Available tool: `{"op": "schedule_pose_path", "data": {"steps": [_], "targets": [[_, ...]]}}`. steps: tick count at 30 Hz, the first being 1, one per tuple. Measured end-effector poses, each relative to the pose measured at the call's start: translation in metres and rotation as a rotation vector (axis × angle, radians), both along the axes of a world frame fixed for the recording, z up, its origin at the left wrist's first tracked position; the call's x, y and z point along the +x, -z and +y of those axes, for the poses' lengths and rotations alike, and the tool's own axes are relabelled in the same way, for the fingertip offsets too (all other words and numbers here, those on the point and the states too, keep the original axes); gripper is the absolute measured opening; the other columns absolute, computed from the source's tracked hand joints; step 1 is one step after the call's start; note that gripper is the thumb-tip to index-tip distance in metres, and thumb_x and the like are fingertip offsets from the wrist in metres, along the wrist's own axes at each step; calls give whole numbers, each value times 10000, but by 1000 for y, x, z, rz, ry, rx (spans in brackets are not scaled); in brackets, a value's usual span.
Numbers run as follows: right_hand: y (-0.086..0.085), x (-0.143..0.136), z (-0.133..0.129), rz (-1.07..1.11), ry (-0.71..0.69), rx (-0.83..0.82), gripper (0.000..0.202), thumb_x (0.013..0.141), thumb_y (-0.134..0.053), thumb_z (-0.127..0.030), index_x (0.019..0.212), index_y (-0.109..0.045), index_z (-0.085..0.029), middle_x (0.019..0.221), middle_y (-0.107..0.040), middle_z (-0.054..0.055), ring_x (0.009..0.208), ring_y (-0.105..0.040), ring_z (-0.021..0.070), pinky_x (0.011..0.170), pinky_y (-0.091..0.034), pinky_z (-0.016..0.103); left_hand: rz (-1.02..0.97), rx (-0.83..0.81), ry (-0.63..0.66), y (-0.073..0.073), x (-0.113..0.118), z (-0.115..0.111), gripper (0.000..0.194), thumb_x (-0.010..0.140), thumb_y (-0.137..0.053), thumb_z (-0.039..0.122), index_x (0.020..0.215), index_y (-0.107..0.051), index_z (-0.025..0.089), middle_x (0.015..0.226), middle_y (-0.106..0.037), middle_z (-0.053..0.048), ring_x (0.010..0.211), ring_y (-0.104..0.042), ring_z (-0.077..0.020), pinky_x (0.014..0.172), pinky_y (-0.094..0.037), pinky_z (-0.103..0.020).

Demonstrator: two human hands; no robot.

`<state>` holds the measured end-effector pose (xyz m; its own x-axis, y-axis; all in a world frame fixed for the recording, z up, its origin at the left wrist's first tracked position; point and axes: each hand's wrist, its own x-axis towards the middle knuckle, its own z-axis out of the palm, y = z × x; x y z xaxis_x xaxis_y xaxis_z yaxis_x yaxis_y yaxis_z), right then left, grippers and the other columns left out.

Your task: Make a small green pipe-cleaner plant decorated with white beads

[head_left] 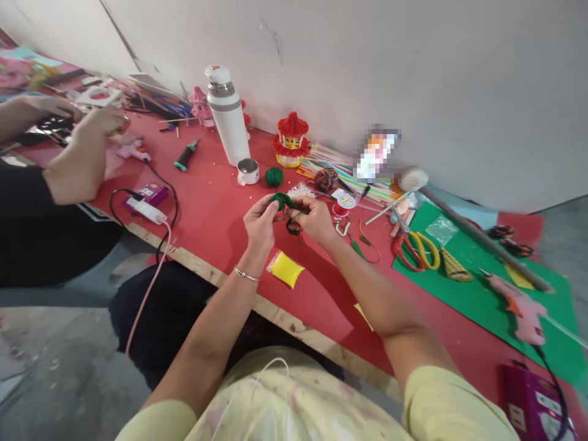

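Both hands meet over the red table around a dark green fuzzy piece [282, 199]. My left hand [260, 222] pinches its left side between thumb and fingers. My right hand [314, 219] has its fingers closed on the right side, with a dark loop hanging just below. Beyond the hands lies a green ball [274, 177], with a multicoloured yarn ball [326, 179] to its right. A bag of yellow material [285, 268] rests nearer my body, under the wrists. White beads [301, 190] and a red thread spool [343, 204] sit close to my right hand.
A white bottle [228, 119], metal cup [248, 171] and red-yellow lantern [292, 141] stand at the back. Scissors [417, 250] and a pink glue gun [519, 309] lie right on a green sheet [496, 294]. Another person's hands [98, 125] work at the left.
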<state>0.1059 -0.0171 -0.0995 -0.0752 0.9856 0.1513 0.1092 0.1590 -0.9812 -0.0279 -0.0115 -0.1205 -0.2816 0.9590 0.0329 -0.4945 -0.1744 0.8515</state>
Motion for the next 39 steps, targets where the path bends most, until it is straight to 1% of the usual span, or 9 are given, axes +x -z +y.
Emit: {"op": "schedule_pose_path", "data": {"steps": [3, 6, 10, 17, 21, 26, 29, 35, 39], "targets": [[8, 1, 2, -160, 107, 205, 220, 843, -711, -359, 999, -766, -215, 949, -736, 53, 871, -679, 207, 816, -579, 363, -99, -115, 2, 2, 2, 2, 259, 697, -848, 263, 942, -789, 204, 903, -761, -27, 697, -673, -105, 594, -526, -216], [16, 0, 1, -377, 145, 390, 237, 903, -684, -348, 1079, -766, -213, 973, -712, 75, 900, -665, 211, 862, -560, 361, -225, -209, 36, 4, 4, 1, 266, 683, -858, 243, 931, -772, 198, 856, -748, -11, 647, -647, -84, 626, -523, -220], [24, 1, -3, -580, 153, 483, 278, 951, -643, -343, 1179, -733, -212, 1045, -691, 99, 978, -656, 232, 891, -548, 357, -314, -254, 86, 5, 10, -3, 267, 678, -869, 238, 908, -743, 186, 763, -712, 14, 581, -608, -64, 620, -508, -207], [18, 8, -5, -693, 121, 427, 332, 969, -583, -351, 1247, -702, -213, 1129, -678, 131, 1053, -636, 261, 939, -530, 381, -268, -300, 137, 7, 10, -3, 221, 690, -837, 251, 828, -682, 173, 684, -659, 35, 555, -588, -62, 556, -482, -189], [8, 26, 6, -617, -56, 423, 297, 911, -645, -357, 1148, -746, -211, 1002, -689, 88, 938, -638, 225, 884, -529, 357, -119, -332, 274, 7, -2, 2, 182, 678, -807, 231, 785, -680, 156, 662, -654, 3, 563, -615, -100, 475, -451, -198], [-6, 51, 18, -595, -294, 362, 231, 847, -687, -326, 1024, -795, -222, 894, -687, 35, 812, -620, 180, 769, -496, 301, 131, -203, 454, 0, -12, 2, 517, 642, -769, 135, 1156, -738, 180, 703, -712, -13, 545, -667, -142, 429, -464, -198], [-13, 57, 18, -608, -363, 317, 215, 834, -687, -302, 991, -811, -224, 875, -695, 25, 808, -628, 179, 771, -491, 297, 280, -101, 544, -2, -12, 0, 468, 659, -763, 159, 1127, -773, 144, 796, -763, -65, 635, -722, -188, 427, -499, -210], [-28, 53, 12, -456, -335, 235, 314, 807, -746, -345, 1094, -809, -235, 998, -783, 29, 932, -701, 220, 873, -532, 333, 164, -87, 451, 0, -13, 2, 370, 649, -815, 236, 999, -791, 118, 754, -762, -59, 564, -700, -166, 447, -533, -231], [-41, 69, 13, -457, -301, 99, 353, 822, -740, -416, 1117, -815, -237, 982, -810, 28, 869, -724, 230, 786, -559, 328, 6, -184, 351, 0, -17, 8, 348, 637, -821, 215, 972, -772, 135, 770, -763, -53, 559, -702, -150, 442, -507, -211]]}}
